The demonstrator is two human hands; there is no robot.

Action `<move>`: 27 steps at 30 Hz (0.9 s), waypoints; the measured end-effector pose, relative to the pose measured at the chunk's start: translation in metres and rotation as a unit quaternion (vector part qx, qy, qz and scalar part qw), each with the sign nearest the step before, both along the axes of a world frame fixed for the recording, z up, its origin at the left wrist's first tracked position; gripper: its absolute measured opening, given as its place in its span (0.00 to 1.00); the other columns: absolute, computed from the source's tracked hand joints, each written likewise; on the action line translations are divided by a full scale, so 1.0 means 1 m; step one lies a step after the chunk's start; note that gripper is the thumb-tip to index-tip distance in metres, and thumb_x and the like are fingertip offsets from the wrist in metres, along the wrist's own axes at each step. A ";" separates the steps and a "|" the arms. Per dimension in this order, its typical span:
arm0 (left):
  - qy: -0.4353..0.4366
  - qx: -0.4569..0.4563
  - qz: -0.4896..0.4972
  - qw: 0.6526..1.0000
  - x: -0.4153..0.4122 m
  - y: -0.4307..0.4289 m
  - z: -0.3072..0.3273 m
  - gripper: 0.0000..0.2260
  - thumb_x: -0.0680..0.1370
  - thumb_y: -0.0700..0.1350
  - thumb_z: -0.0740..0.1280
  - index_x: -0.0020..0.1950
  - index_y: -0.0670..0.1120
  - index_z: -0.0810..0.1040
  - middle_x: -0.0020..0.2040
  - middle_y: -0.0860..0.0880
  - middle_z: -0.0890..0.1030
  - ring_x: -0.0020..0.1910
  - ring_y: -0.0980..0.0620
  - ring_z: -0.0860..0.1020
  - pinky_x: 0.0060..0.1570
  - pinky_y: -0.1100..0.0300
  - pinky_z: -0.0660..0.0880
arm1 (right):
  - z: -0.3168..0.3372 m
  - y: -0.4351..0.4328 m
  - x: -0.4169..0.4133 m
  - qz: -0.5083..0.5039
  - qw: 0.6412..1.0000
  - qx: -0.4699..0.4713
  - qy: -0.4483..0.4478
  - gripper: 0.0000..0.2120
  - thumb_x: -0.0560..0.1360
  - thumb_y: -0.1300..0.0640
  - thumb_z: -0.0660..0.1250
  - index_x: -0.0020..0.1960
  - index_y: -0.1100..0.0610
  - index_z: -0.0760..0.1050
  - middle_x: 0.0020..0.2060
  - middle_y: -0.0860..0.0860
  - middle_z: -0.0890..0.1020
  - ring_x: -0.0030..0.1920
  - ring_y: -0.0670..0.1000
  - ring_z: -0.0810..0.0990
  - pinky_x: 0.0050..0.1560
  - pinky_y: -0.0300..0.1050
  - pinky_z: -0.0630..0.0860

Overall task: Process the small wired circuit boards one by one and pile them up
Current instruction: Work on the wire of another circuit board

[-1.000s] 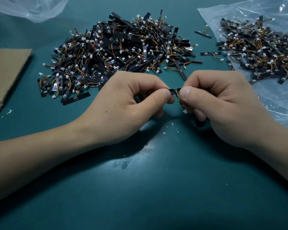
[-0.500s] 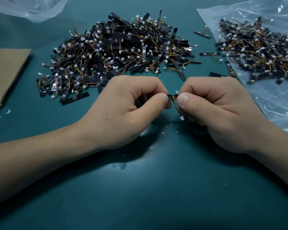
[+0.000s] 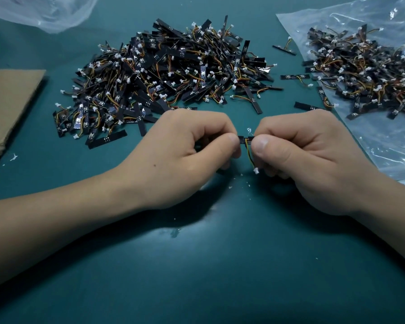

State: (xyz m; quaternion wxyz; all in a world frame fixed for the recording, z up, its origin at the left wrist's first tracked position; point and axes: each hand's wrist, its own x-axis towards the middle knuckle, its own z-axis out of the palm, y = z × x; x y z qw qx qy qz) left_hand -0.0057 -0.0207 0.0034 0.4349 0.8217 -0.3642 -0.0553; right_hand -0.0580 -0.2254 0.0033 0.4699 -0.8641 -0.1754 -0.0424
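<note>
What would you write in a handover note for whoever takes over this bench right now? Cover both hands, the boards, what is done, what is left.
Hands: left hand and right hand each pinch one end of a single board, its wire and white plug hanging below.
Boards: large pile mid-table; smaller pile on the plastic sheet at right.
Done: probably the large pile.
Left: the held board, then likely the smaller pile.

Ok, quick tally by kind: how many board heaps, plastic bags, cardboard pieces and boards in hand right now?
Board heaps: 2, the centre heap and the right heap
Plastic bags: 2, the far-left bag and the right bag
Cardboard pieces: 1, the cardboard
Boards in hand: 1, the held board, pinched between left hand and right hand
Total: 6
</note>
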 end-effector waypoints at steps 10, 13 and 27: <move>-0.016 -0.012 -0.005 1.000 -0.001 0.001 0.002 0.11 0.80 0.41 0.64 0.40 0.49 0.81 0.33 0.51 0.82 0.35 0.51 0.79 0.38 0.58 0.74 | 0.000 0.000 0.001 0.018 0.999 -0.035 -0.014 0.16 0.82 0.54 0.62 0.36 0.45 0.73 0.26 0.49 0.74 0.29 0.49 0.74 0.34 0.38 0.67; -0.012 -0.011 -0.013 1.000 -0.001 0.002 0.003 0.11 0.79 0.41 0.64 0.39 0.50 0.80 0.34 0.52 0.82 0.36 0.51 0.79 0.44 0.55 0.74 | 0.000 0.001 0.000 0.027 0.999 -0.035 -0.013 0.16 0.82 0.52 0.61 0.35 0.47 0.72 0.26 0.50 0.74 0.28 0.49 0.74 0.32 0.39 0.67; -0.096 0.019 0.002 0.995 -0.007 0.001 0.003 0.10 0.81 0.46 0.63 0.40 0.54 0.76 0.36 0.56 0.80 0.40 0.56 0.78 0.62 0.49 0.64 | -0.002 -0.001 -0.001 0.039 0.998 -0.032 -0.031 0.17 0.81 0.52 0.59 0.35 0.53 0.75 0.24 0.51 0.76 0.27 0.50 0.75 0.31 0.39 0.68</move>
